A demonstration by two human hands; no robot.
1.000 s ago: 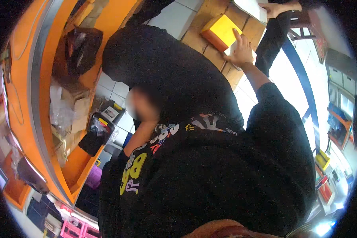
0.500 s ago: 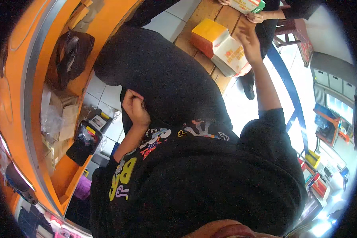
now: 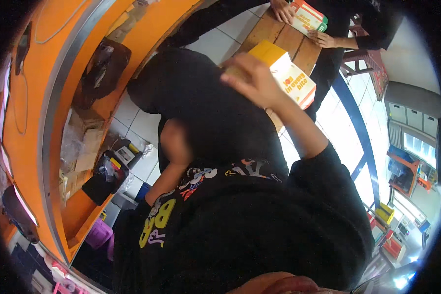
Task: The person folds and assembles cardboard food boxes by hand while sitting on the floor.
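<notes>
1. We see the right hand held over the black-trousered leg, back of the hand upward, thumb apart from loosely curved fingers.
2. Its grip is fairly wide, and we see nothing held in it.
3. The yellow-and-white carton sits on the wooden surface, just beyond the right wrist; its yellow part lies to the left, its printed white part to the right. We cannot tell whether the wrist touches it.
4. The left hand is near the lap, beside the same leg. It is blurred, so we cannot tell how its grip stands.
5. At the far end of the surface we see a co-worker's two hands at a white, red and green carton, one on either side of it.
6. To our left stands an orange shelf unit, with a black plastic bag inside; pale floor tiles show beside it.
</notes>
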